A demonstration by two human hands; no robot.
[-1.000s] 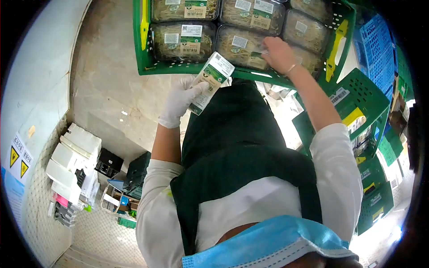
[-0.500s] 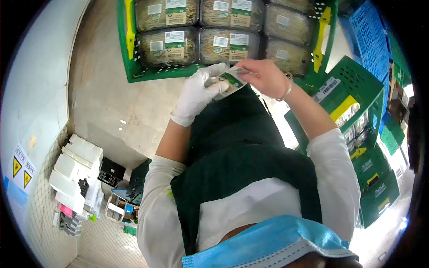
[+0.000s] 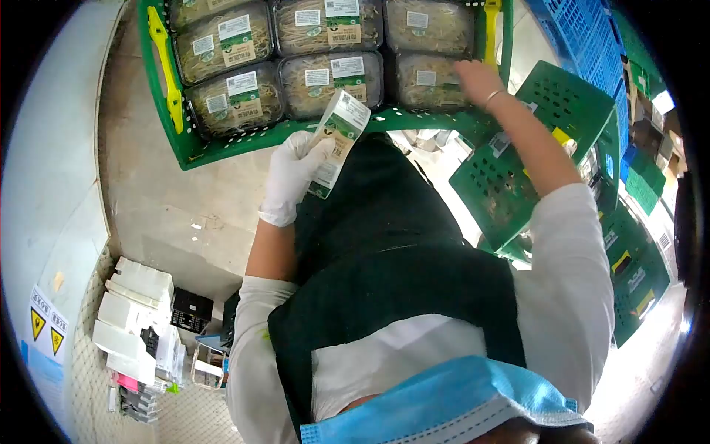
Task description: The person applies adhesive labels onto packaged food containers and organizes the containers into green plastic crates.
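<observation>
My left hand [image 3: 294,174], in a white glove, grips a strip of printed labels [image 3: 342,137] in white, green and tan. The strip hangs over the dark apron, just below the crate's near edge. My bare right hand [image 3: 481,83], with a bracelet at the wrist, reaches to the right end of the near right clear-lidded pack [image 3: 425,80]. Its fingers are bunched together at the pack; whatever they hold is hidden. That pack shows only a small white label. The near middle pack [image 3: 318,87] and near left pack [image 3: 237,103] also carry larger green-and-tan labels.
A green crate [image 3: 194,157] with yellow handles holds the packs. More green crates [image 3: 495,194] stand at right, before stacked blue crates [image 3: 584,44]. White boxes [image 3: 133,311] and a black box [image 3: 191,309] lie at lower left, near a wall with warning signs [image 3: 46,325].
My right hand has left the labels and moved right to the near right pack. My left hand has come lower and left with the strip. The crate appears further left and turned in view.
</observation>
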